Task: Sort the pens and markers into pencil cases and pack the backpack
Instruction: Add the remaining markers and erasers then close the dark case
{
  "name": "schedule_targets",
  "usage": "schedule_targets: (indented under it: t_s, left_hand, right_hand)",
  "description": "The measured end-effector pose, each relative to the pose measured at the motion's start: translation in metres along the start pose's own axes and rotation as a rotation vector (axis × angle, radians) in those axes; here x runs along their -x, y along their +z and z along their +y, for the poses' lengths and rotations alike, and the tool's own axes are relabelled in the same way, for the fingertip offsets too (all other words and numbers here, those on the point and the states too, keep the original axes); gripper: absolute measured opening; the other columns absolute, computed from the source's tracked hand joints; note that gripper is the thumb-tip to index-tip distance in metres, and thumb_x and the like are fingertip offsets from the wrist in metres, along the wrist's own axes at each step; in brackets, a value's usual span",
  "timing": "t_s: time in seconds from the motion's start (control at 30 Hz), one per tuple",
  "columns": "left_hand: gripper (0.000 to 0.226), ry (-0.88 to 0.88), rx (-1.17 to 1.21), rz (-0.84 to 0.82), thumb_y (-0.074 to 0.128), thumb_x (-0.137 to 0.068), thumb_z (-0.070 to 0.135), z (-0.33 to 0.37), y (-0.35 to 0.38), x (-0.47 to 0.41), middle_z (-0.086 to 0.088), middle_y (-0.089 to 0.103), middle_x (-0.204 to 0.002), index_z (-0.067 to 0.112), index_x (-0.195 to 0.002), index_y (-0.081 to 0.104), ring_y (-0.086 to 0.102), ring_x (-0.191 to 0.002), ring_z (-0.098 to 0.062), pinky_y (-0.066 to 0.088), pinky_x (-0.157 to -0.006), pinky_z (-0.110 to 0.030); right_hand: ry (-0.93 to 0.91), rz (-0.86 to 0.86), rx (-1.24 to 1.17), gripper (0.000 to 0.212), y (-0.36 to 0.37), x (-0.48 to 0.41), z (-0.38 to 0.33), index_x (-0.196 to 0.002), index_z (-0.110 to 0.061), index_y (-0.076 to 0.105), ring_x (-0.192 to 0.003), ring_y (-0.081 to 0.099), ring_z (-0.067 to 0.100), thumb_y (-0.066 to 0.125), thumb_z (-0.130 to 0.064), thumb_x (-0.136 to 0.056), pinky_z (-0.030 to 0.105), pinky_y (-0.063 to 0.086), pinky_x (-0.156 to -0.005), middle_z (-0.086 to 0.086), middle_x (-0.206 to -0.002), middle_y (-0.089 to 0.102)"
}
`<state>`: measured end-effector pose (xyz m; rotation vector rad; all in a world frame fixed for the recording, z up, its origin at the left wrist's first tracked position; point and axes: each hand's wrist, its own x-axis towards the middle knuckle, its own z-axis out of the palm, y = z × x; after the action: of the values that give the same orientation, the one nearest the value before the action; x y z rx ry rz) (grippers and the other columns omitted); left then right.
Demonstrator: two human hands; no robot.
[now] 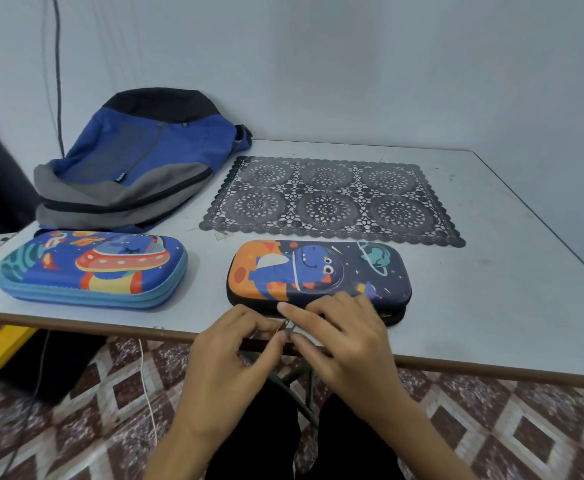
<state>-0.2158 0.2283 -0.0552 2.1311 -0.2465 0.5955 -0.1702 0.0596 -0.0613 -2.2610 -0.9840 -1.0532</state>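
A white table (491, 306) stands against pale walls (352, 64) over diamond-patterned floor (526, 427).

Bare table (512, 306) on the right and the gap between both cases are passable, flat lace mat (332, 199) far centre is low, backpack (138, 161) bulks far left, blue UFO case (93, 268) near left, dinosaur case (318, 271) near centre, left hand (228, 355) and right hand (346, 337) crowding its near edge, pinching the zip pull (287, 328).
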Motion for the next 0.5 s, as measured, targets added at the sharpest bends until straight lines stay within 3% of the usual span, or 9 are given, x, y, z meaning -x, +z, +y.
schedule_targets:
  t_s: [0.1,0.2,0.37,0.5]
  left_hand:
    - [0.006,0.040,-0.042,-0.039,0.063,-0.085,0.032,-0.001,0.000,0.000,0.014,0.062,-0.084,0.027,-0.083,0.066,0.064,-0.083,-0.008,0.051,-0.069,-0.027]
    - [0.012,0.058,-0.073,-0.046,0.059,-0.085,0.036,-0.002,-0.003,0.001,0.016,0.060,-0.089,0.025,-0.085,0.066,0.061,-0.089,-0.009,0.050,-0.075,-0.033]
    - [0.010,0.079,-0.114,0.130,0.058,-0.089,0.030,0.002,-0.010,-0.022,0.017,0.056,-0.102,0.030,-0.096,0.065,0.055,-0.105,-0.011,0.044,-0.088,-0.041]
    - [0.032,0.204,-0.200,-0.049,0.054,-0.094,0.041,-0.003,-0.005,-0.068,0.011,0.055,-0.130,0.026,-0.120,0.065,0.051,-0.125,-0.012,0.042,-0.100,-0.047]
  right_hand:
    - [0.045,0.001,-0.040,0.022,0.011,0.005,-0.005,-0.110,-0.014,0.073,-0.069,0.057,0.022,0.067,-0.012,-0.088,0.035,0.040,-0.057,-0.001,-0.084,0.065]
    - [0.103,0.033,-0.092,0.013,0.016,0.009,-0.009,-0.099,-0.012,0.074,-0.073,0.061,0.020,0.067,-0.012,-0.088,0.036,0.045,-0.058,-0.001,-0.088,0.068]
    - [0.166,0.056,-0.128,0.007,0.017,0.010,-0.012,-0.091,-0.011,0.072,-0.077,0.063,0.016,0.070,-0.010,-0.084,0.032,0.049,-0.063,-0.002,-0.088,0.069]
    - [0.187,0.072,-0.129,0.004,0.018,0.010,-0.015,-0.082,-0.010,0.068,-0.071,0.062,0.020,0.065,-0.009,-0.085,0.035,0.049,-0.060,0.000,-0.080,0.065]
